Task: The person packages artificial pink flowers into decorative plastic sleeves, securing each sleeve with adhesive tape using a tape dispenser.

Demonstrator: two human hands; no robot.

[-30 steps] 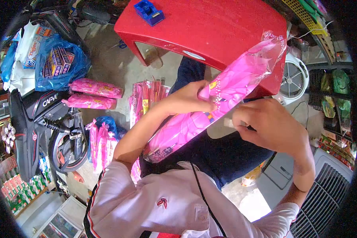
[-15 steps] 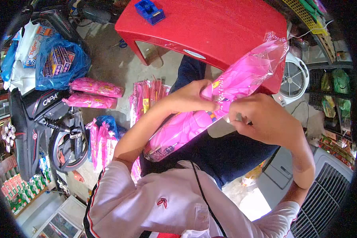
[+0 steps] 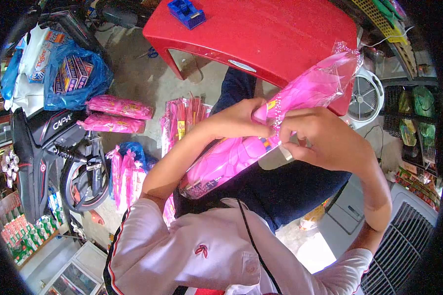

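Note:
A long package (image 3: 231, 160) in clear plastic with a pink pattern lies slantwise over my lap, its lower end near my body. Its crinkled, white-dotted upper end reaches over the red table's corner. My left hand (image 3: 246, 118) is closed around the package's middle, thumb on top. Against the other side of that middle, my right hand (image 3: 325, 137) has its fingers curled, pinching the plastic wrap. Its fingertips are partly hidden. What the package contains is mostly covered by the printed wrap.
A red table (image 3: 261, 34) stands ahead, bearing a blue tape dispenser (image 3: 187, 14). Two pink packages (image 3: 115, 115) lie by a blue plastic bag (image 3: 76, 78) at left. Thin red sticks in a pink pack (image 3: 186, 118) are beside my left forearm. A white fan (image 3: 364, 96) stands right.
My right hand has shifted slightly left and up along the package's edge. The package's upper end has tipped a little to the right. My left hand keeps its grip.

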